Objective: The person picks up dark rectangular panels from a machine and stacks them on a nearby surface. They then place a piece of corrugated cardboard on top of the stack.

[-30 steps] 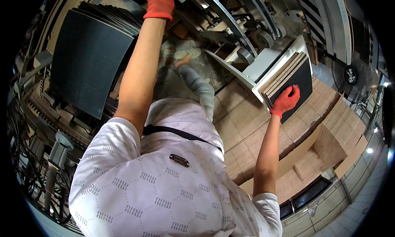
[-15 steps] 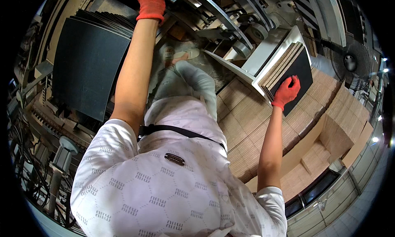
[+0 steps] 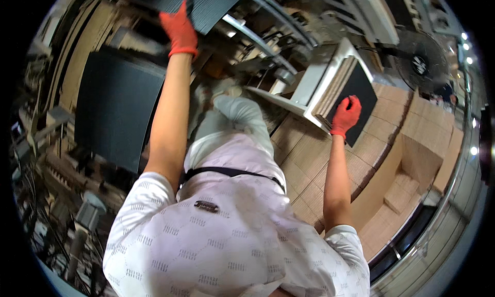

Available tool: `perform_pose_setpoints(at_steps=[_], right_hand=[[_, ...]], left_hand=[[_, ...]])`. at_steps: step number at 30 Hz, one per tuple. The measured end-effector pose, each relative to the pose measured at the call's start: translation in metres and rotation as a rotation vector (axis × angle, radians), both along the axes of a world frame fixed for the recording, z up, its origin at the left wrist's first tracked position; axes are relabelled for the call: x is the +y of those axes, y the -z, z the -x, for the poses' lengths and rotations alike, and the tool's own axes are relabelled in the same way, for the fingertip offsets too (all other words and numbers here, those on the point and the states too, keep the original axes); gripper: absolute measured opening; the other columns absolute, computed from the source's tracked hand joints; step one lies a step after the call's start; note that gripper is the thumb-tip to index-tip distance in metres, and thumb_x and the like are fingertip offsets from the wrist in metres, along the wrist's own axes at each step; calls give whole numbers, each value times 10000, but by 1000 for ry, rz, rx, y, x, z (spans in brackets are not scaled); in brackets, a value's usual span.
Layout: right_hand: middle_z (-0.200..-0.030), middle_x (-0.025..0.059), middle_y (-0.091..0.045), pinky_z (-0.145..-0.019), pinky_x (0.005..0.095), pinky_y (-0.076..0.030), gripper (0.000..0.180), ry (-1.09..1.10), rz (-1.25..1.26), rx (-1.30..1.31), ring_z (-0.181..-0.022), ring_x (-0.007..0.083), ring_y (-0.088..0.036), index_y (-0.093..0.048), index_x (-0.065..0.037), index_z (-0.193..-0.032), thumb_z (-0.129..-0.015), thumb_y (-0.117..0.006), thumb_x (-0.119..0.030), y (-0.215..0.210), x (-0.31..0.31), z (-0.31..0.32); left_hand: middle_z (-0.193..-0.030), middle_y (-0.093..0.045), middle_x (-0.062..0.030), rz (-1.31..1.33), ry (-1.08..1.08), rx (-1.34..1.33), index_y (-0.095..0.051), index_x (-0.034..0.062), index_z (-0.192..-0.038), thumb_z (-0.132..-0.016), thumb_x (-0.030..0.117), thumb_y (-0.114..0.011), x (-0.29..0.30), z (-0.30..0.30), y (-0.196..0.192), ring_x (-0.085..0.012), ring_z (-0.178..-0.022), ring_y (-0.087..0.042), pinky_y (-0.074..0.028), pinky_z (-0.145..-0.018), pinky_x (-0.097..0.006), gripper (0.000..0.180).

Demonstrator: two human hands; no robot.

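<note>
My left hand (image 3: pixel 180 33), in a red glove, reaches up to the far left and is closed on the near edge of a dark ribbed sheet (image 3: pixel 211 11), which runs out of view at the top. Below it lies a stack of dark sheets (image 3: pixel 113 106). At the right, my right hand (image 3: pixel 346 115), also gloved in red, has its fingers curled with nothing seen in them. It is over the black face (image 3: pixel 363 93) of a stack of brown-edged boards (image 3: pixel 336 88), which leans in a white holder (image 3: pixel 315 104).
Metal rails (image 3: pixel 263 42) of a machine stand ahead. A black fan (image 3: pixel 418 64) is at the far right. Stacked brown cardboard (image 3: pixel 296 142) and an open carton (image 3: pixel 407 183) fill the right side. Machine parts (image 3: pixel 87 214) crowd the left.
The dark sheet at the top has come further into view, and my left hand has shifted lower with it. My right hand stays curled at the boards. The whole view has shifted slightly.
</note>
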State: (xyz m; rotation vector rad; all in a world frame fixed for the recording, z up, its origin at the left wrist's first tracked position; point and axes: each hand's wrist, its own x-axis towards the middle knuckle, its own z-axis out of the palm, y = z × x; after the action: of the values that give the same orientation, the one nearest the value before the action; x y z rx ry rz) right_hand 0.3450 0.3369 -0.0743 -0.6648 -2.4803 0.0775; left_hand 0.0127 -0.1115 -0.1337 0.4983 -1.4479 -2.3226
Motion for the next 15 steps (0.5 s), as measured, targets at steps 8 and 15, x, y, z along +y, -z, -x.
perform_pose_setpoints(at_steps=[8, 15], right_hand=[[-1124, 158, -698, -974, 454, -507, 177, 3, 1, 115, -1084, 362, -652, -659, -38, -1031, -896, -673, -152, -9, -13, 9], [-1023, 173, -682, -865, 478, -512, 214, 15, 90, 307, -972, 391, -645, -645, -41, -1034, -841, -678, -128, -25, -53, 26]], left_hand=[[-1289, -582, -159, 1186, 416, 225, -575, 126, -1454, -738, -130, -706, -43, -38, -1, -324, -1250, -561, -474, -1074, -440, 772], [-1339, -603, -172, 971, 646, 301, -582, -9, -1384, -795, -97, -677, -42, -114, -5, -322, -1290, -547, -425, -1121, -460, 604]])
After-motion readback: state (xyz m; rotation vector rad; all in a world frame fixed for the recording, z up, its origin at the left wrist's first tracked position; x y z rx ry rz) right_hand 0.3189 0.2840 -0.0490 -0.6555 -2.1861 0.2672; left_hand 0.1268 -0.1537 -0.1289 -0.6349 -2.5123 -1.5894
